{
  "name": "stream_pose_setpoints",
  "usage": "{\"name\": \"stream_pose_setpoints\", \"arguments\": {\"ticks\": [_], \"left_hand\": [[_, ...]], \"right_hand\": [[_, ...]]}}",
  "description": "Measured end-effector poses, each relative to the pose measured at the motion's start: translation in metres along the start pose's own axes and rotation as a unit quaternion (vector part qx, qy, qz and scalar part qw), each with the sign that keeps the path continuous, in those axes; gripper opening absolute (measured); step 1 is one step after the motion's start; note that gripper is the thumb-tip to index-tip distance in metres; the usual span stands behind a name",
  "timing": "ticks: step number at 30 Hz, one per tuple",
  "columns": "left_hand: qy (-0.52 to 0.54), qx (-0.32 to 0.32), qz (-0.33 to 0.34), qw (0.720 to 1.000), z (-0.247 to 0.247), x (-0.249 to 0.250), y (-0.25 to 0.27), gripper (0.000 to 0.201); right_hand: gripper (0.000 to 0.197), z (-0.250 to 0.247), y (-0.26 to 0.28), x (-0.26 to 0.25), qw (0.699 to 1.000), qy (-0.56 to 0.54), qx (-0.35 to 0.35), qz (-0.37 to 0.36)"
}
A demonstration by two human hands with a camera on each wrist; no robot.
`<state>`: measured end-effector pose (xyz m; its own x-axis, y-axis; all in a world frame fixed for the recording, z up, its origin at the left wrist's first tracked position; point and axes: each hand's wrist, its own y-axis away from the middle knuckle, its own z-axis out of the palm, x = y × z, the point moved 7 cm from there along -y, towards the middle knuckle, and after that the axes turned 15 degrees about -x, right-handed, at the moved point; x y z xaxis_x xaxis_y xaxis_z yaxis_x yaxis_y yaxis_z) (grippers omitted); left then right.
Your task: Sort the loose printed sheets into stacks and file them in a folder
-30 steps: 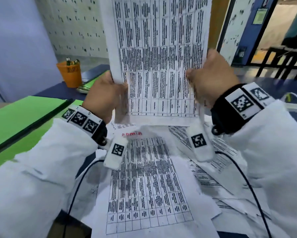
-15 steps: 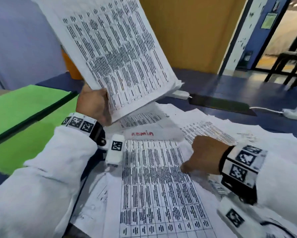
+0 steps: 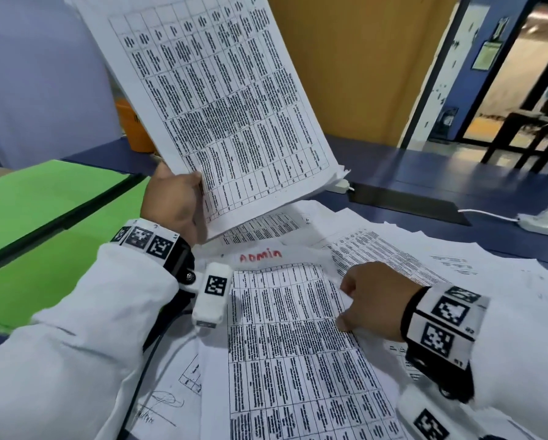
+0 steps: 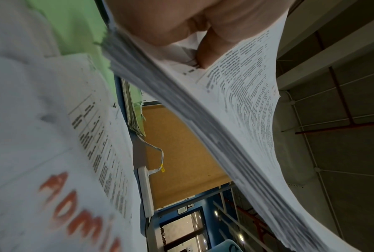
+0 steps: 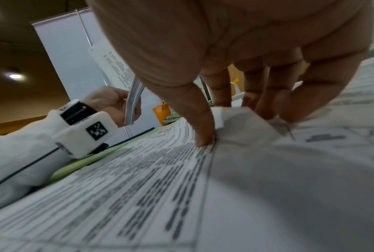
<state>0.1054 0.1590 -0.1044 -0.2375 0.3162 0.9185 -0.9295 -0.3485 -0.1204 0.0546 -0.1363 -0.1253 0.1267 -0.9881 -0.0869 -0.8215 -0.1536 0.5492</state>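
Nearest, a printed sheet [image 3: 298, 360] with a dense table lies flat on top of loose sheets [image 3: 424, 249] spread over the near part of the blue surface [image 3: 424, 173]. The right hand [image 3: 374, 300] is set on that sheet's right edge; in the right wrist view the thumb is pressed down at the edge and the fingers [image 5: 294, 102] are curled onto a lifted fold of paper, so the edge appears pinched. Just beyond, red lettering "ADMIN" [image 3: 260, 255] is seen on a sheet underneath. A thick stack of sheets [image 3: 221, 100] is held tilted above the surface by the left hand [image 3: 174, 204], fingers clamped on its lower left corner. A green folder [image 3: 44, 211] lies at the left edge. Toward the far edge, an orange cup [image 3: 133, 128] is partly hidden behind the stack, and a white power strip [image 3: 340, 185] lies there too.
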Motion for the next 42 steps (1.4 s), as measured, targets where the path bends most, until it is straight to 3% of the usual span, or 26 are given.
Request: {"name": "stream_pose_setpoints", "arguments": {"ticks": [2, 3, 7, 12, 15, 18, 20, 22, 24, 27, 34, 42], "left_hand": [[0.007, 0.004, -0.006, 1.0, -0.002, -0.001, 0.0, 0.029], [0.009, 0.007, -0.008, 1.0, -0.003, -0.003, -0.001, 0.027], [0.008, 0.011, -0.004, 1.0, -0.005, -0.005, -0.002, 0.023], [0.016, 0.014, 0.003, 1.0, -0.005, -0.005, -0.002, 0.029], [0.008, 0.006, -0.005, 1.0, -0.004, -0.007, -0.001, 0.03], [0.003, 0.006, 0.002, 1.0, -0.004, -0.007, -0.002, 0.028], [-0.011, 0.007, 0.007, 1.0, -0.008, -0.008, -0.003, 0.023], [-0.017, -0.001, 0.013, 1.0, -0.013, -0.012, -0.009, 0.033], [-0.007, -0.016, 0.02, 1.0, -0.013, -0.015, -0.012, 0.04], [0.001, -0.026, 0.015, 1.0, -0.002, -0.011, -0.007, 0.039], [0.006, -0.034, 0.014, 0.999, 0.0, -0.015, -0.01, 0.041], [0.015, -0.048, 0.003, 0.999, 0.007, -0.015, -0.005, 0.042]], "right_hand": [[0.02, 0.003, 0.0, -0.001, 1.0, -0.011, 0.01, -0.02], [0.018, 0.006, -0.002, 0.002, 0.999, -0.024, 0.013, -0.026], [0.028, -0.011, 0.006, 0.016, 0.995, -0.075, 0.05, -0.049], [0.051, -0.098, 0.002, 0.067, 0.985, -0.096, 0.134, -0.056], [0.048, -0.122, -0.024, 0.105, 0.988, -0.075, 0.136, -0.015], [0.038, -0.109, -0.053, 0.127, 0.994, 0.001, 0.102, 0.048], [0.045, -0.093, -0.074, 0.134, 0.996, 0.013, 0.07, 0.049], [0.064, -0.083, -0.091, 0.139, 0.997, 0.026, 0.058, 0.042], [0.07, -0.082, -0.101, 0.142, 0.996, 0.039, 0.065, 0.043], [0.058, -0.084, -0.107, 0.144, 0.996, 0.007, 0.072, 0.042], [0.069, -0.091, -0.118, 0.157, 0.997, -0.015, 0.044, 0.065], [0.05, -0.096, -0.118, 0.158, 0.996, -0.001, 0.054, 0.069]]}}
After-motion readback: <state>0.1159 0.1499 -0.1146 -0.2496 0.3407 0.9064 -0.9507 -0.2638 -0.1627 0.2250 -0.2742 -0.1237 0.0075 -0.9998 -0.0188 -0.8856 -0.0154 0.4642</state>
